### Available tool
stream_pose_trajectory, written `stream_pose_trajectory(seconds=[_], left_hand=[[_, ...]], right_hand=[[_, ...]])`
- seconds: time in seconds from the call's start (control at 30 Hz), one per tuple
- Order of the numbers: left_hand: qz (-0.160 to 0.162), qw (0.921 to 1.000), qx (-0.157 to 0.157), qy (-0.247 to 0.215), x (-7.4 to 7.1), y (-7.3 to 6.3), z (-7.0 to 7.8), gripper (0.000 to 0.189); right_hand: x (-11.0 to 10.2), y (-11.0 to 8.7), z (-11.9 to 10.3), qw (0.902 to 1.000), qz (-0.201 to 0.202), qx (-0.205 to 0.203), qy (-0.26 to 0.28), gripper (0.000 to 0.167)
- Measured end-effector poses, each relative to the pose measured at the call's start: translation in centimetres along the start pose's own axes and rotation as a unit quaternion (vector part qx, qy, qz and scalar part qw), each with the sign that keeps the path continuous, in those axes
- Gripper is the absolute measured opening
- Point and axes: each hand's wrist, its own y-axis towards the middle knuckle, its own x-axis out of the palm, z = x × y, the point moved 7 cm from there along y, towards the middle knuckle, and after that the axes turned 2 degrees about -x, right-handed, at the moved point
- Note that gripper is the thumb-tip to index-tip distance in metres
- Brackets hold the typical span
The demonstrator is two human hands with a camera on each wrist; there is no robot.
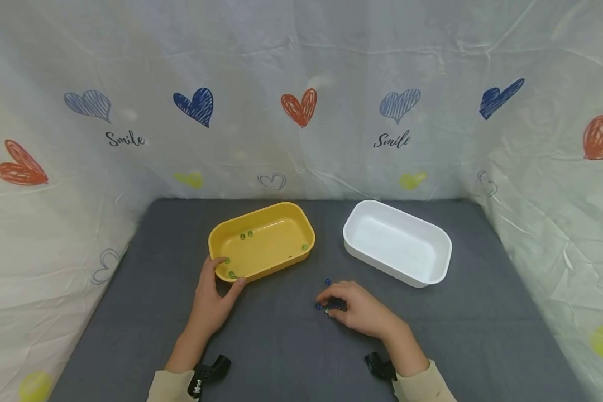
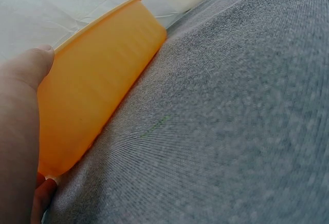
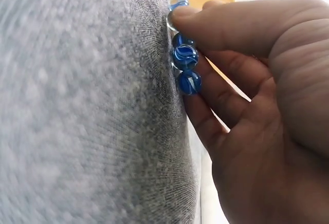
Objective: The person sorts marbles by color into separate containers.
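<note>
The right hand (image 1: 358,308) curls round blue marbles (image 3: 185,57) on the worktop (image 1: 281,346), its thumb partly covering a clear marble (image 3: 171,23). The left hand (image 1: 213,304) grips the yellow tray (image 1: 266,243), some fingers hidden; green marbles (image 1: 250,234) lie inside.

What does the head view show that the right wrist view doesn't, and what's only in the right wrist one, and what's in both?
Only the head view shows the heart drawings, the green marbles inside the yellow tray, and the left hand at its rim.

Only the right wrist view shows the pale swirls in the blue marbles.

Both share the right hand, blue marbles, gray cloth and at least part of the yellow tray.
</note>
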Motion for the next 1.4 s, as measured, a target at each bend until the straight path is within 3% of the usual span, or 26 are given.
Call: stream_pose_trajectory(seconds=[0.27, 0.8, 1.07, 1.4], left_hand=[[-0.001, 1.0, -0.005, 0.006, 0.1, -0.1, 0.0, 0.076], [-0.002, 1.0, -0.004, -0.005, 0.0, -0.1, 0.1, 0.077], [0.002, 1.0, -0.005, -0.006, -0.2, -0.3, 0.0, 0.077], [0.001, 1.0, -0.002, -0.004, 0.0, -0.3, 0.2, 0.077]], right_hand=[[0.2, -0.1, 0.4, 1.0, 0.002, 0.002, -0.003, 0.037], [-0.4, 0.4, 0.3, 0.9978, 0.039, 0.031, 0.044, 0.025], [-1.4, 0.8, 0.2, 0.9946, 0.091, 0.045, 0.017, 0.026], [-2.8, 1.4, -0.9, 0.9919, 0.125, 0.018, -0.016, 0.025]])
